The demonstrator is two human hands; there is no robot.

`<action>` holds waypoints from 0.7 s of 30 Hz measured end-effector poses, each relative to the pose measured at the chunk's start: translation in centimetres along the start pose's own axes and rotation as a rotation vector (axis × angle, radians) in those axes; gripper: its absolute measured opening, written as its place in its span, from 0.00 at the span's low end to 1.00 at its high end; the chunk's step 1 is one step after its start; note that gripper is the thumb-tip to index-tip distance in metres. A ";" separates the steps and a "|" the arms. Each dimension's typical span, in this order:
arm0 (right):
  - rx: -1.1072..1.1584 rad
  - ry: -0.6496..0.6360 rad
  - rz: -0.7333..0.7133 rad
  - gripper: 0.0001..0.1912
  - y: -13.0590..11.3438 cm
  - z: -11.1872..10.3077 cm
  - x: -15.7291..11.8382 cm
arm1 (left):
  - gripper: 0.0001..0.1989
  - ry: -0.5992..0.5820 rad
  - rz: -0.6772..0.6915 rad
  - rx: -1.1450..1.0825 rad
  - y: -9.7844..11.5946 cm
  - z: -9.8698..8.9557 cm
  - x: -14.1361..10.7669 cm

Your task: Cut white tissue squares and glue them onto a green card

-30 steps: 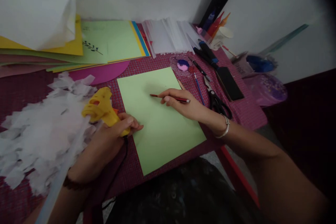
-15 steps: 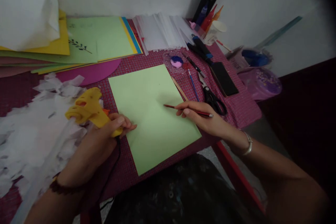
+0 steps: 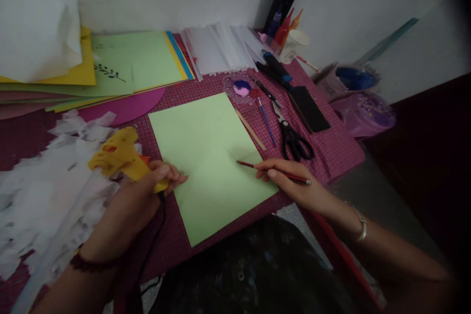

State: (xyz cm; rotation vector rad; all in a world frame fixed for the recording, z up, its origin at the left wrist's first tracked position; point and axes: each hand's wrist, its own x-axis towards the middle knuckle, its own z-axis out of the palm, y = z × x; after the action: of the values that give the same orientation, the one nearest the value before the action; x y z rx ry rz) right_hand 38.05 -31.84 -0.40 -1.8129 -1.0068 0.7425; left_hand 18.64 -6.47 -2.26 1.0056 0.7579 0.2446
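While my left hand [image 3: 134, 206] grips the glue gun [image 3: 127, 158], my right hand [image 3: 303, 195], pinching a red tool [image 3: 294, 177], should move lightly over the sheet [image 3: 204, 176] near the table's [image 3: 340, 154] front edge.

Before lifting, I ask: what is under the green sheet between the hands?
Checked cloth shows around the green sheet, with a stick at its right edge; anything underneath is covered.

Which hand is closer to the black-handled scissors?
Right. The right hand is just on the near side of the scissors; the left hand, gripping the yellow glue gun, is farther off, by the left edge of the green sheet.
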 end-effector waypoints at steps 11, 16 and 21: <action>-0.043 0.307 -0.155 0.09 -5.1 -2.6 1.4 | 0.11 -0.027 0.071 0.017 -0.3 0.1 0.2; -0.056 0.270 -0.249 0.08 -3.4 -0.7 6.2 | 0.11 -0.022 0.119 0.111 -0.7 -0.3 0.1; -0.019 0.193 -0.304 0.11 0.1 0.9 9.2 | 0.09 0.005 0.137 0.148 -0.8 -0.4 0.1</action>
State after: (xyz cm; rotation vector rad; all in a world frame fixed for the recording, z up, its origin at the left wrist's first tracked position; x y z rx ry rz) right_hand 41.84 -23.48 -1.48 -1.6610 -1.1290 0.3671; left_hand 18.34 -6.61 -3.09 1.1994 0.7198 0.3130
